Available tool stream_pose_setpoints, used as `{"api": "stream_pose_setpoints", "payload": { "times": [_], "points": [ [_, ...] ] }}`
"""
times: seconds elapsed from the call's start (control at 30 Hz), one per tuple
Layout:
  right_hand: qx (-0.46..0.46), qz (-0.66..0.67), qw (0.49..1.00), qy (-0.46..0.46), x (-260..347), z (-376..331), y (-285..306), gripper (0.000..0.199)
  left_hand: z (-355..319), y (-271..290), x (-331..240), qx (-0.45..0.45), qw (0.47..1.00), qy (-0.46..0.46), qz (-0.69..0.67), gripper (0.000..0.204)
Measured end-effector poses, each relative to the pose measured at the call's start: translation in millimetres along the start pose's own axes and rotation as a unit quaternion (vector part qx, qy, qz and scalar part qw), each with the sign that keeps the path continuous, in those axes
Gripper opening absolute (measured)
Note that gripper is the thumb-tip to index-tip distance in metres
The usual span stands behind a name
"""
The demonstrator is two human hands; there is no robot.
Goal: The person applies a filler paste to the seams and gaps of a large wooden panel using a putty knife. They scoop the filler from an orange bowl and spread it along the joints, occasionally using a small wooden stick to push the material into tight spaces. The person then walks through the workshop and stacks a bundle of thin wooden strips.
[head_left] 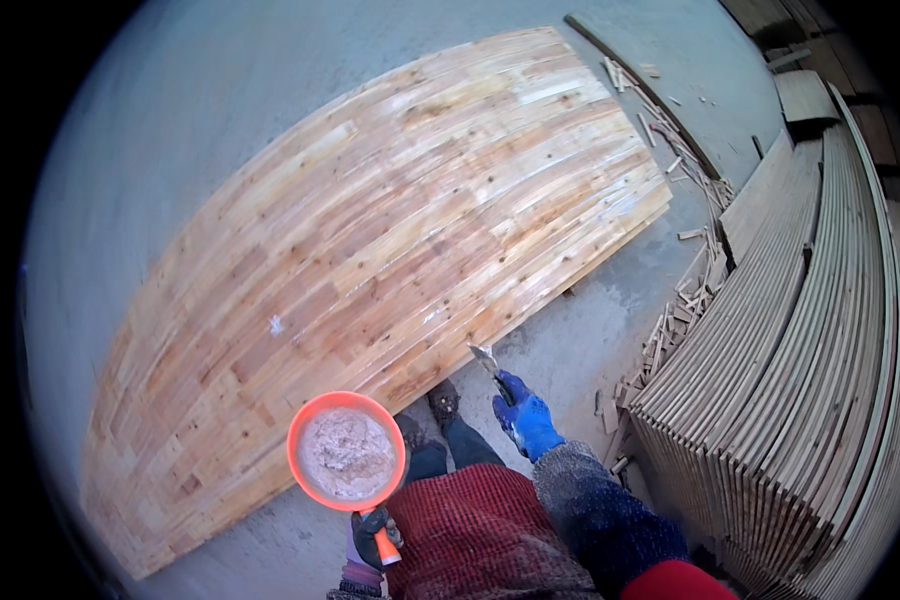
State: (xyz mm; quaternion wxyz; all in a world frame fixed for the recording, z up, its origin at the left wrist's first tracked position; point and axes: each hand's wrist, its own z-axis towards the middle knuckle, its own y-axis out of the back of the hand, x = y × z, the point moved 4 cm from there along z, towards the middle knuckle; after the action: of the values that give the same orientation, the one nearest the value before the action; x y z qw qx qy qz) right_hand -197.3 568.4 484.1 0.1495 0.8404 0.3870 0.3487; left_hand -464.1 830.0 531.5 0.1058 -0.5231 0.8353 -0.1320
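Note:
In a dark glove, my left hand [373, 532] is closed round the handle of an orange pan [401, 452]. Pale pinkish-grey filler paste [346, 452] with a rough surface lies in it. My right hand [526, 418], gloved in blue, grips a putty knife [486, 359]; its blade points up and left, close to the near edge of a large wooden panel [400, 230]. Whether the blade touches the panel I cannot tell. Many glued strips with dark knots make up the panel, and a white smear [275, 325] marks its left part.
At the right stands a tall stack of thin boards [770, 400]. Wood offcuts [685, 310] lie scattered on the concrete floor [580, 330] between stack and panel. A long dark strip [660, 105] lies beyond the panel's right end. My boots [444, 402] stand at the near edge.

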Motion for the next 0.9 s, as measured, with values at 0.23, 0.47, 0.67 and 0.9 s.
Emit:
{"api": "stream_pose_setpoints", "payload": {
  "times": [0.23,0.47,0.67,0.9],
  "points": [
    [-0.010,0.099,0.993,-0.060,-23,-41,48,0.048,-25,-42,1,-0.009,0.996,-0.003,0.094,0.034],
    [0.003,0.111,0.994,0.001,0,-33,121,0.047,1,21,42,-0.057,0.981,-0.117,0.141,0.040],
    [0.082,0.227,0.970,-0.036,-64,38,229,0.046,-3,-124,97,-0.155,0.975,-0.137,0.086,0.025],
    [0.056,0.407,0.911,-0.022,-73,92,406,0.048,6,-282,145,-0.014,0.998,-0.049,-0.045,0.021]
  ]
}}
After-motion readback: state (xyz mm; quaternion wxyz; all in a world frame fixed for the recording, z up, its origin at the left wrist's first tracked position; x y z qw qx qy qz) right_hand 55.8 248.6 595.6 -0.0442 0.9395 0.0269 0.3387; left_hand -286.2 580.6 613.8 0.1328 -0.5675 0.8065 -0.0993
